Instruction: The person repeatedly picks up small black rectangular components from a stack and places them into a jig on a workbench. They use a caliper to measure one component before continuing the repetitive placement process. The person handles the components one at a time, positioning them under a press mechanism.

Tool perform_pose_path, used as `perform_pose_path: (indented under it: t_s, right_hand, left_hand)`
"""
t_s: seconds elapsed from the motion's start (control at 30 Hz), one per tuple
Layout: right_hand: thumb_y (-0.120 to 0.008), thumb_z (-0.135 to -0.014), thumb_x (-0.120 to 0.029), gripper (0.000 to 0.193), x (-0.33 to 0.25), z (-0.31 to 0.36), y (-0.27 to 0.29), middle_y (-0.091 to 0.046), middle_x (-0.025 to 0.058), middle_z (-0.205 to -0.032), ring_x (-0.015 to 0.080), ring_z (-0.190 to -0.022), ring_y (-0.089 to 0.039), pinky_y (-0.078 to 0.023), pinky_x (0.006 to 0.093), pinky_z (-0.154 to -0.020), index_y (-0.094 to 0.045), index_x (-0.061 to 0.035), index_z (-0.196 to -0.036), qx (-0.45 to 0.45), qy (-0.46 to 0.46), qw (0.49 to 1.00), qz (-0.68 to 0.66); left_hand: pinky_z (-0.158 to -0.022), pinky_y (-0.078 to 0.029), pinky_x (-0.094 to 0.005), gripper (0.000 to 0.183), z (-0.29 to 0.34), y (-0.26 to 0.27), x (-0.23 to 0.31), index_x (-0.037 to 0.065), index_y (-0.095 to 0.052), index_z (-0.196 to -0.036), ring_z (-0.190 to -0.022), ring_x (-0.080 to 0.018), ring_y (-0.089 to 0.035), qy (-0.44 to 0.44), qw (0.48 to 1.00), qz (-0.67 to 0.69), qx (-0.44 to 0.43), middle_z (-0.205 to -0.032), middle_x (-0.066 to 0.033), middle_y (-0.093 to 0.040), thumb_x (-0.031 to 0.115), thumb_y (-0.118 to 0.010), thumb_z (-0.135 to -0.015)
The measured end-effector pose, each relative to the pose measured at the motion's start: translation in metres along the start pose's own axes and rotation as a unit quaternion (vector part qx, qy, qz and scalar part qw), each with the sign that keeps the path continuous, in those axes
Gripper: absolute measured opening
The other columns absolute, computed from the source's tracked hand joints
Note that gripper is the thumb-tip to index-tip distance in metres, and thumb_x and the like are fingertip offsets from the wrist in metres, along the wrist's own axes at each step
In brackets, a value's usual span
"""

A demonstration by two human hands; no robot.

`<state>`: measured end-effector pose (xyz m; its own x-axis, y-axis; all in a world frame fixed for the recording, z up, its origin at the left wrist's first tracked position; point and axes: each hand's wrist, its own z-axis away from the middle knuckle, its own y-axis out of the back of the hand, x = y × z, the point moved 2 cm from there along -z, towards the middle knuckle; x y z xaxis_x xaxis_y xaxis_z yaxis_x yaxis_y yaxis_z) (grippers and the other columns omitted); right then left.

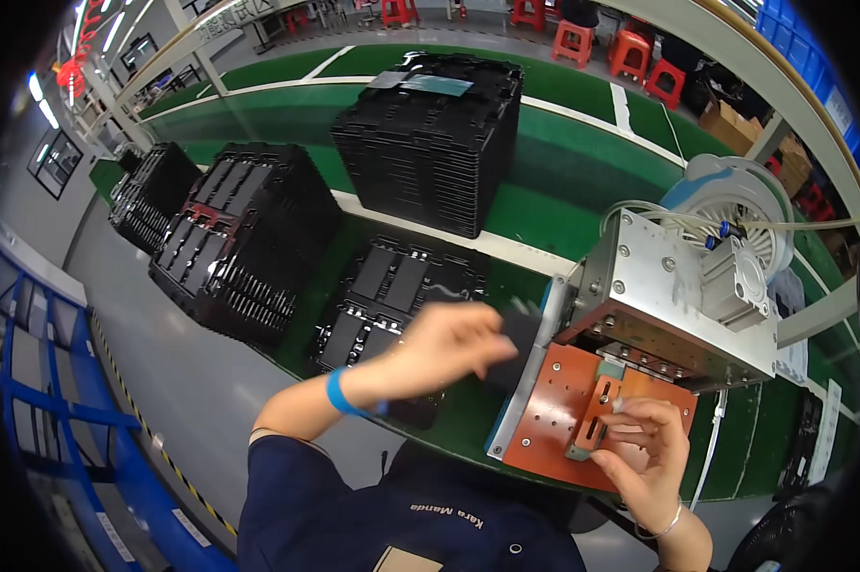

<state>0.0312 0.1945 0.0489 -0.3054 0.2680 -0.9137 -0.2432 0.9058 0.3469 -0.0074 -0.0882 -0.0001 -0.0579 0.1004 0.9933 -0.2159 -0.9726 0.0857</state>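
My left hand [449, 343], blurred by motion and wearing a blue wristband, is closed with its fingertips at a black flat piece [514, 345]. That piece is blurred too and hangs beside the left edge of an orange base plate [549, 419]. A slotted orange block [596, 415] stands on the plate. At the block's right side is my right hand [644, 443], its fingers bent, with thumb and fingers apart and their tips close to the block. Directly beyond the plate stands a metal press [649, 286] with a cylinder on top. Left of the plate lie black trays [392, 281] with dark flat pieces in them.
A tall stack of black trays [430, 133] stands on the green bench, with another stack [239, 238] to the left. A white reel [735, 200] sits behind the press. Blue racks [58, 410] are at far left, red stools [630, 52] at the back.
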Motion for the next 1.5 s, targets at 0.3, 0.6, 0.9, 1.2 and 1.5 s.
perform_pose_path:
  t_s: [0.3, 0.6, 0.9, 1.2, 1.5]
  right_hand:
    - [-0.074, -0.081, -0.014, 0.017, -0.034, -0.050, -0.044, -0.066, 0.0045, -0.088, 0.0201, -0.078, -0.066, -0.055, 0.0318, -0.065, -0.067, -0.0090, -0.095, -0.219, 0.210, 0.931, 0.203]
    - [-0.060, -0.079, -0.014, 0.012, 0.022, -0.115, -0.203, -0.062, 0.0054, -0.081, 0.0206, -0.080, -0.065, -0.055, 0.0341, -0.063, -0.063, -0.0072, -0.088, -0.345, 0.456, 0.715, 0.402]
    - [-0.061, -0.078, -0.015, 0.011, 0.040, -0.124, -0.271, -0.067, 0.0065, -0.081, 0.0198, -0.082, -0.066, -0.054, 0.0325, -0.063, -0.069, -0.0073, -0.080, -0.360, 0.557, 0.630, 0.404]
    - [-0.060, -0.079, -0.015, 0.012, 0.044, -0.135, -0.279, -0.068, 0.0068, -0.084, 0.0200, -0.084, -0.067, -0.055, 0.0329, -0.063, -0.069, -0.0074, -0.082, -0.382, 0.556, 0.606, 0.422]
    - [-0.060, -0.078, -0.015, 0.011, 0.041, -0.154, -0.264, -0.067, 0.0033, -0.082, 0.0202, -0.080, -0.067, -0.056, 0.0338, -0.063, -0.067, -0.0125, -0.087, -0.372, 0.502, 0.650, 0.433]
  left_hand:
    - [-0.052, -0.048, -0.0239, 0.030, -0.035, 0.080, -0.072, -0.004, -0.068, -0.107, -0.058, -0.0082, -0.059, 0.073, 0.965, -0.209, 0.143, -0.069, -0.0027, -0.061, 0.017, -0.072, -0.086]
    - [-0.091, -0.052, -0.0429, 0.068, -0.033, 0.113, -0.077, 0.005, -0.065, -0.116, -0.107, -0.0350, -0.061, 0.090, 0.832, -0.509, 0.203, -0.114, -0.0204, -0.060, 0.045, -0.082, -0.063]
    - [-0.091, -0.054, -0.0414, 0.082, -0.052, 0.126, -0.090, -0.002, -0.054, -0.117, -0.110, -0.0341, -0.062, 0.186, 0.859, -0.436, 0.194, -0.118, -0.0197, -0.061, 0.037, -0.090, -0.055]
    - [-0.059, -0.047, -0.0347, 0.055, -0.047, 0.131, -0.103, 0.004, -0.054, -0.102, -0.066, -0.0201, -0.060, 0.008, 0.942, -0.267, 0.201, -0.072, -0.0064, -0.061, 0.021, -0.088, -0.062]
    - [-0.047, -0.037, -0.0196, 0.017, -0.044, 0.149, -0.092, 0.012, -0.067, -0.083, -0.055, -0.0030, -0.050, -0.076, 0.942, 0.146, 0.292, -0.068, 0.0066, -0.060, 0.024, -0.078, -0.082]
